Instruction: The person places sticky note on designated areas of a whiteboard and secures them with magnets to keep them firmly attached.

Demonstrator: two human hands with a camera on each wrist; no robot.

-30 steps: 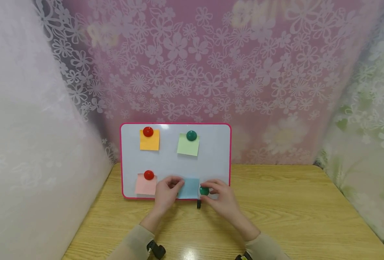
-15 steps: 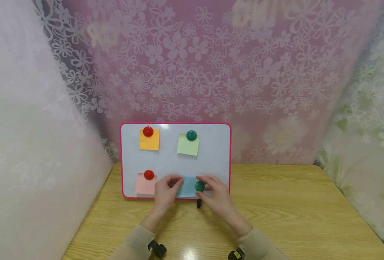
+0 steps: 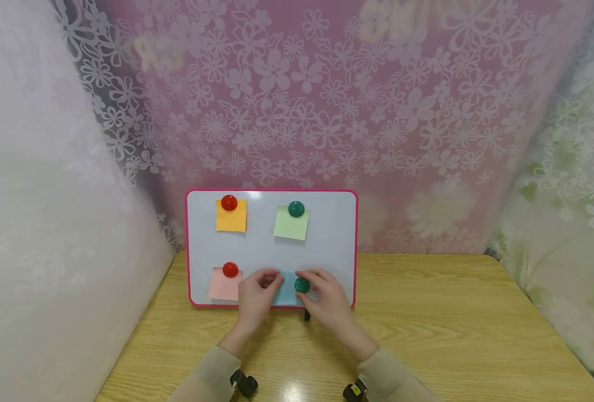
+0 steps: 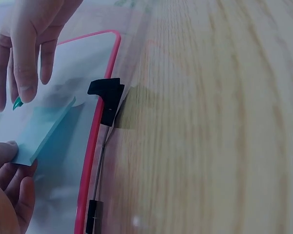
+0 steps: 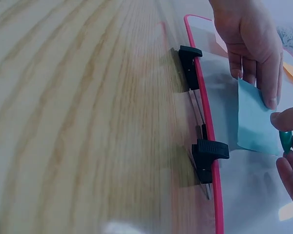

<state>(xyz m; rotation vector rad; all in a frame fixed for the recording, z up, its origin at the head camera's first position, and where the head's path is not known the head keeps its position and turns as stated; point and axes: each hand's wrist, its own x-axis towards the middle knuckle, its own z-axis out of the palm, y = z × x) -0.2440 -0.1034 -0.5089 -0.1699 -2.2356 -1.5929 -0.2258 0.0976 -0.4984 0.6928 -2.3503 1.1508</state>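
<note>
In the head view, my left hand pinches the left edge of a light blue sticky note at the lower part of a pink-framed whiteboard. Thumb and fingers of my right hand grip a round green magnet, which overlaps the right side of the note. The left wrist view shows the note standing off the board, its lower edge free. From the right wrist, the magnet appears edge-on beside the note's top edge, partly hidden by the fingers.
Red magnets hold an orange note and a pink note at the board's left. A green magnet holds a pale green note at upper right. Black stand clips grip the board's bottom edge, above the wooden table.
My right hand has moved left with the green magnet, from beside the blue sticky note to over its right part. My left hand keeps its pinch and has barely shifted.
</note>
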